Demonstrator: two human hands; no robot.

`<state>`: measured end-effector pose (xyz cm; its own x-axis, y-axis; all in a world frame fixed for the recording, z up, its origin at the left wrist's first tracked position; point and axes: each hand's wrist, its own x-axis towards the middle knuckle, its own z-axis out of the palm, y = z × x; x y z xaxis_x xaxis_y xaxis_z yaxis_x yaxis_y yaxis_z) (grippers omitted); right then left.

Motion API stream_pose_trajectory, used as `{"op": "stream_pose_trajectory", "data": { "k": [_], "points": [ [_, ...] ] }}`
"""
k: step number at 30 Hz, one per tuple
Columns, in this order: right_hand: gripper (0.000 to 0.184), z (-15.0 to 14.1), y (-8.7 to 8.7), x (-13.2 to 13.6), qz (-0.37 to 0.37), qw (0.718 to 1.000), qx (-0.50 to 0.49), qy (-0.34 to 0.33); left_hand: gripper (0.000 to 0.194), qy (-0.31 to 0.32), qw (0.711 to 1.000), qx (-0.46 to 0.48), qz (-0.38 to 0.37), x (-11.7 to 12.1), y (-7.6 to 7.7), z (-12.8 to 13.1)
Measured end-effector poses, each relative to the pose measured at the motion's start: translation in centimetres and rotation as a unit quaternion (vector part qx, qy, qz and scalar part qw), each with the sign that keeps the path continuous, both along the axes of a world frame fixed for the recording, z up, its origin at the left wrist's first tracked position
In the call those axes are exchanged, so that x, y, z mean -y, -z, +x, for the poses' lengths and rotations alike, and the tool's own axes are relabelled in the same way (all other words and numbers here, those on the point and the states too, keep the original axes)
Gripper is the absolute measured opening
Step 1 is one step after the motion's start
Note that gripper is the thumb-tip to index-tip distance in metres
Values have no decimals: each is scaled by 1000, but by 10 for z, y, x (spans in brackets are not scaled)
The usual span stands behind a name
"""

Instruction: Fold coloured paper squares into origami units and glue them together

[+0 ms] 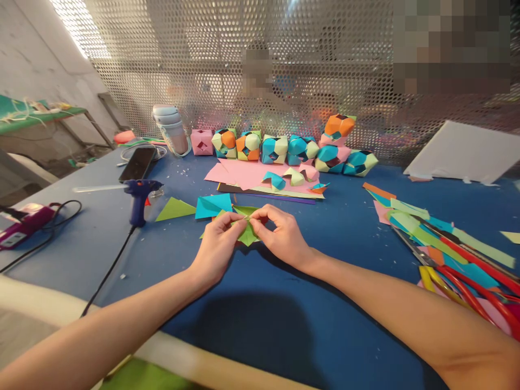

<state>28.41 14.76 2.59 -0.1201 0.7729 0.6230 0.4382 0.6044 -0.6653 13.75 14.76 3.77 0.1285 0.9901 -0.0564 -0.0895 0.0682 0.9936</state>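
A folded piece of green paper [248,234] is pinched between my two hands over the middle of the blue table. My left hand [221,238] grips its left side with thumb and fingertips. On its other side, my right hand [280,233] holds it in the same kind of pinch, close to the left fingertips. Part of the paper is hidden behind my fingers. Just behind my left hand lies a blue folded paper [213,206], with a green paper triangle [176,209] to its left.
A blue glue gun [138,201] with its cord stands at left, near a phone [138,164] and a bottle [172,130]. Paper cubes [274,149] line the back behind pink sheets [235,172]. Scissors [442,271] lie among paper strips at right.
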Motion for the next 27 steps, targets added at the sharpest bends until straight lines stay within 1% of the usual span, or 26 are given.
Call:
{"op": "stream_pose_trajectory", "data": {
  "k": [3, 10, 13, 17, 20, 24, 27],
  "points": [
    [8, 0, -2, 1, -24, 1000, 2, -15, 16, 0, 1000, -22, 16, -1, 0, -2],
    [8, 0, -3, 0, -51, 999, -8, -6, 19, 6, 999, -40, -2, -1, -4, -2],
    [8, 0, -2, 0, -55, 998, -12, -7, 19, 3, 999, -31, -9, -1, -5, -1],
    [6, 0, -1, 0, -40, 999, -16, -14, 16, 1, 1000, -3, -21, -2, -8, -1],
    [9, 0, 2, -1, -34, 999, -33, -22, 15, 7, 999, 12, -30, -3, -8, -2],
    [8, 0, 5, -1, -46, 998, -41, -25, 18, 18, 999, 19, -38, -4, -6, -2],
    [9, 0, 2, 2, -75, 995, -54, -28, 17, 18, 999, 15, -23, -4, -9, -3]
  ]
}}
